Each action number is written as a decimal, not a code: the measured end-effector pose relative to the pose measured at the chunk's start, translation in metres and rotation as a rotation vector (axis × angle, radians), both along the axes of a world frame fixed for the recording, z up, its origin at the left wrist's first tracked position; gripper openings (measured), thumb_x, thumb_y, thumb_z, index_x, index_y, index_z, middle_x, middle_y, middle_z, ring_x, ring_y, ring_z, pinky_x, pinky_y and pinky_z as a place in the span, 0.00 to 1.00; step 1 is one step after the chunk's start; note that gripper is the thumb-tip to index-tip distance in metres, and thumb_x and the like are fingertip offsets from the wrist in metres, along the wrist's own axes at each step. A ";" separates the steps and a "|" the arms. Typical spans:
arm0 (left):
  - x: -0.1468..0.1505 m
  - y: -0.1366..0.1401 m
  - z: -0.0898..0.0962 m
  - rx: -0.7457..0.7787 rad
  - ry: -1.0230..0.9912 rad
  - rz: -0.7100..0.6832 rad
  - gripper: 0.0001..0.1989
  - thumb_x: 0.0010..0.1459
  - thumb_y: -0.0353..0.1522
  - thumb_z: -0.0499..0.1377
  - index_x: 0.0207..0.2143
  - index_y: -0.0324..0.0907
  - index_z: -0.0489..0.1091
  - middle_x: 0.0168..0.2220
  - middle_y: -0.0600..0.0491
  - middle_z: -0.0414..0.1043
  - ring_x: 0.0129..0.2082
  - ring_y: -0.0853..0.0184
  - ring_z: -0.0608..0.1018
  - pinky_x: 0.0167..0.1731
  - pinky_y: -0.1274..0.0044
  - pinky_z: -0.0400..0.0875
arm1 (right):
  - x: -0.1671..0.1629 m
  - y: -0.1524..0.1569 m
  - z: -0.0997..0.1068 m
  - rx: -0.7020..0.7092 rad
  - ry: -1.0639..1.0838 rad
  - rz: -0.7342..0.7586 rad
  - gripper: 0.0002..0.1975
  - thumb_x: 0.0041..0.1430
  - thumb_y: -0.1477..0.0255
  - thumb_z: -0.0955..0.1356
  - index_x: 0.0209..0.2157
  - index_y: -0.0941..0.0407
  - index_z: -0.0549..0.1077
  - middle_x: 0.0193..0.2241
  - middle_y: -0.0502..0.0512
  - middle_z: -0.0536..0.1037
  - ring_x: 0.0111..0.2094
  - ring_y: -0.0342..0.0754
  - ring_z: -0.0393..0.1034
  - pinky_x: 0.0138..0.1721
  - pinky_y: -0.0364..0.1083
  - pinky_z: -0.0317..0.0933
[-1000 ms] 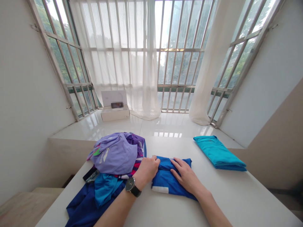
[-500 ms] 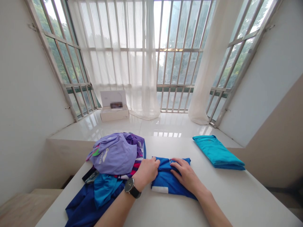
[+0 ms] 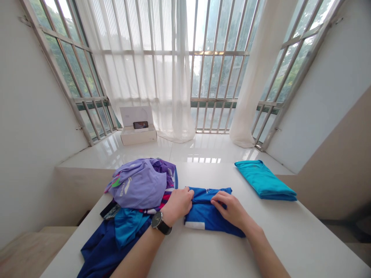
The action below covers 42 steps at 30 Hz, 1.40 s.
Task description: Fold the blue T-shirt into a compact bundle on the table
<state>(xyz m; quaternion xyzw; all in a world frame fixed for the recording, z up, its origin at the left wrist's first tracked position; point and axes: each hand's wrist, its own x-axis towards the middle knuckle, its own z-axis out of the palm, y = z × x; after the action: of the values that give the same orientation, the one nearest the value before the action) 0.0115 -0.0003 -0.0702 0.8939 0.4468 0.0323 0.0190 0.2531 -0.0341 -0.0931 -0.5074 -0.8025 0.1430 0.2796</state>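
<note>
A blue garment (image 3: 199, 212), folded into a rough rectangle with a white patch at its lower left, lies on the white table. My left hand (image 3: 179, 204), with a black watch on the wrist, is closed on the garment's left edge; its fingertips are partly hidden. On the right half, my right hand (image 3: 232, 208) pinches the fabric along the crosswise fold with thumb and fingers. A small white logo shows at the garment's far edge. Just left of my left hand is a loose heap of clothes, topped by a lilac shirt (image 3: 142, 183).
A folded turquoise garment (image 3: 264, 180) lies at the table's right. Dark blue clothing (image 3: 101, 247) hangs toward the table's left edge. On the window ledge, an open white box (image 3: 139, 137) bears a phone (image 3: 140, 125). Curtains (image 3: 179, 96) and barred windows stand behind.
My right hand has drawn back from the garment's far edge toward the fold, its fingers coming together in a pinch. My left hand keeps its grip. The view has tilted slightly down.
</note>
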 end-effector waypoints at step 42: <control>-0.010 -0.002 0.002 -0.185 -0.191 -0.029 0.10 0.57 0.40 0.61 0.36 0.44 0.69 0.37 0.52 0.73 0.35 0.62 0.76 0.32 0.75 0.66 | 0.004 0.002 -0.005 -0.091 -0.223 -0.115 0.10 0.56 0.76 0.61 0.36 0.52 0.71 0.38 0.53 0.75 0.39 0.49 0.71 0.42 0.48 0.64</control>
<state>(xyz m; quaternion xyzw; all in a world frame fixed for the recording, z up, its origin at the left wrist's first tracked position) 0.0017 -0.0025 -0.0678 0.8875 0.4309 0.0755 0.1444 0.2571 -0.0324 -0.0982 -0.5775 -0.7908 0.1058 0.1731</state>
